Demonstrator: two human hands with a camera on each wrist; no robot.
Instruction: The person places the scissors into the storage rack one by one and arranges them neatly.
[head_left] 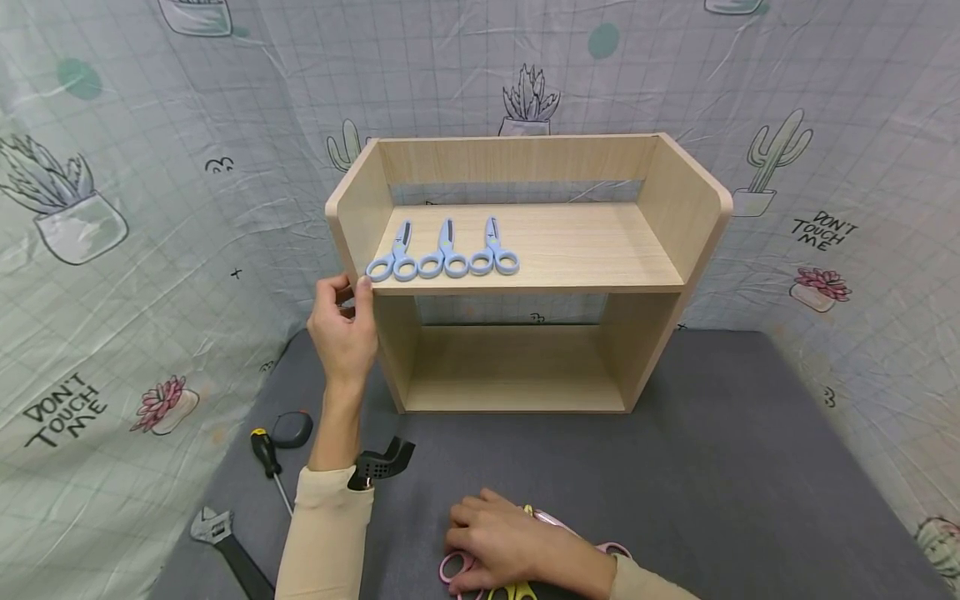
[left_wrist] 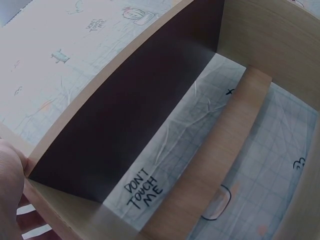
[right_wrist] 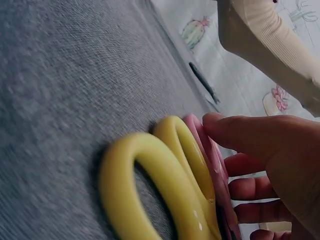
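While flat on mat — scissors [head_left: 517, 554] pink, yellow.

Three scissors [head_left: 442, 255] lie on the shelf [head_left: 585, 250], tools [head_left: 270, 454] front-left.

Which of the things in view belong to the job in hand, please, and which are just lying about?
In hand:
wooden shelf, gripped by the left hand
three blue scissors on it
pink and yellow scissors under the right hand

Lying about:
screwdriver
tape measure
adjustable wrench
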